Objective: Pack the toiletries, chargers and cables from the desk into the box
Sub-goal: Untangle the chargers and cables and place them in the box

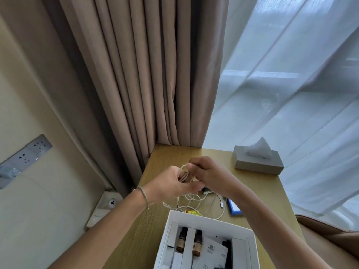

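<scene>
Above the wooden desk, my left hand and my right hand meet, both closed on loops of a white cable. The rest of that cable hangs down and lies in loose coils on the desk just behind the box. The white box stands open at the near edge. Inside it I see two brown bottles between white tubes, white sachets and a dark item at the right. A cable end with a plug lies right of the coils.
A grey tissue box stands at the back right of the desk. A blue-edged card lies right of the cable, a small yellow packet behind the box rim. Curtains hang behind; wall sockets are at left. A brown chair is at right.
</scene>
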